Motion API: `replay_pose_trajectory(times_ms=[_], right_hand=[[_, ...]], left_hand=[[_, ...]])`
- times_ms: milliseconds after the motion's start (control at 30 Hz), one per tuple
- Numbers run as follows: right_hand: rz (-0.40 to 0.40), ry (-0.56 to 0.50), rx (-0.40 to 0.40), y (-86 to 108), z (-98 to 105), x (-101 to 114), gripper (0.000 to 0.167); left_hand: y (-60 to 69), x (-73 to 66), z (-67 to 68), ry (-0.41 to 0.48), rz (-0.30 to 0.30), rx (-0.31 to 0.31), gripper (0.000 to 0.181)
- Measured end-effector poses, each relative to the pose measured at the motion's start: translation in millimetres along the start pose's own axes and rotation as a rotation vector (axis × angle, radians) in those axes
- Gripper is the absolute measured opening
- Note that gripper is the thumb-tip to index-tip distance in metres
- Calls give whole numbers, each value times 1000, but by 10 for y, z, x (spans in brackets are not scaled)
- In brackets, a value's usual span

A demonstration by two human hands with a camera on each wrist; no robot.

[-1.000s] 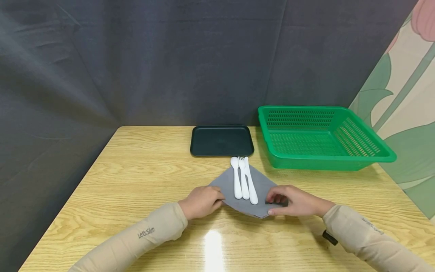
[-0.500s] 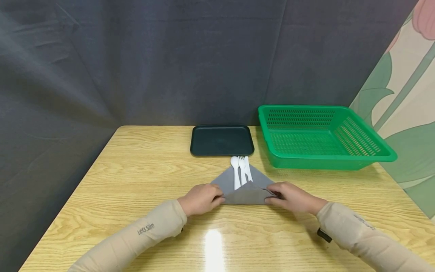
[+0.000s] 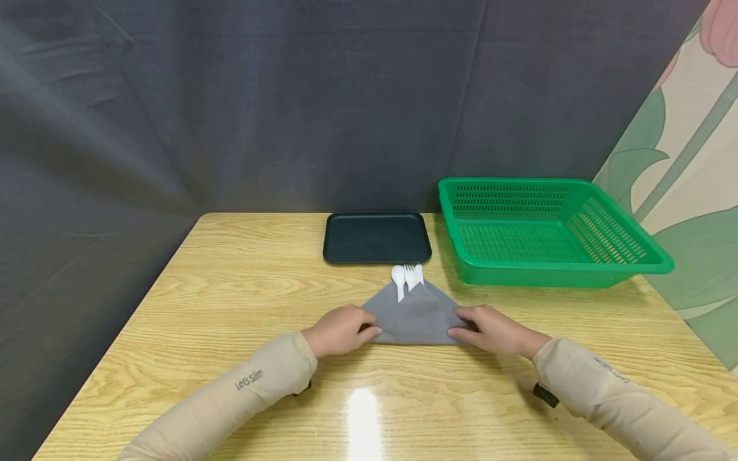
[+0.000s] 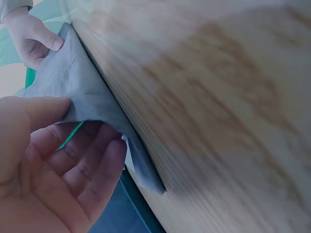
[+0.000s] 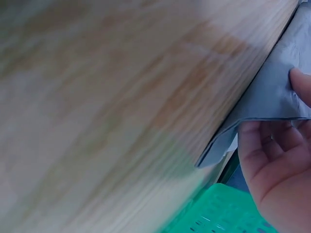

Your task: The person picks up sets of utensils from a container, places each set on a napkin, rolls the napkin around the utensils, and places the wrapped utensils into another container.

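Note:
A grey cloth napkin (image 3: 412,323) lies on the table with its near part folded up over the cutlery. Out of its far side stick the heads of a white spoon (image 3: 398,275), a white fork (image 3: 410,278) and a white knife (image 3: 419,274); their handles are hidden under the cloth. My left hand (image 3: 343,330) pinches the napkin's left side, thumb over the cloth in the left wrist view. On the opposite side my right hand (image 3: 496,331) pinches the right edge, its fingers partly behind the napkin (image 5: 274,94) in the right wrist view.
Just beyond the cutlery tips lies a black tray (image 3: 377,238). A green plastic basket (image 3: 553,274) stands at the back right. Behind the wooden table (image 3: 248,275) hangs a dark curtain (image 3: 323,109).
The napkin's near corner has been folded away from the person, over the cutlery handles. Both hands have shifted slightly forward with it, and the right hand's fingers have closed on the cloth.

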State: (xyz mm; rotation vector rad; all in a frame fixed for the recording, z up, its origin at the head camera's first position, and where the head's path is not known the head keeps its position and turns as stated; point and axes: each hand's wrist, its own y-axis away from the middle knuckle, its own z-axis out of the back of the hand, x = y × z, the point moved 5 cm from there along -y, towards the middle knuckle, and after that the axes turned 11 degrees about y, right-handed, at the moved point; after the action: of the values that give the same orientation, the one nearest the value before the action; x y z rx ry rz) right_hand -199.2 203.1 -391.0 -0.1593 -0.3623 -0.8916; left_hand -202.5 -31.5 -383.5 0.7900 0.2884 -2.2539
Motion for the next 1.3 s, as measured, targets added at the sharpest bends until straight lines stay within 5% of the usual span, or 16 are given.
replay_pose_trajectory(times_ms=[567,1300], right_hand=[[-85,33,-31,-24,25,-41,33],[-170,43,9,-78,20,-23,27]], left_hand=[[-111,155,43,186,112,-19,41],[-145,224,13,144,221,-38,30]])
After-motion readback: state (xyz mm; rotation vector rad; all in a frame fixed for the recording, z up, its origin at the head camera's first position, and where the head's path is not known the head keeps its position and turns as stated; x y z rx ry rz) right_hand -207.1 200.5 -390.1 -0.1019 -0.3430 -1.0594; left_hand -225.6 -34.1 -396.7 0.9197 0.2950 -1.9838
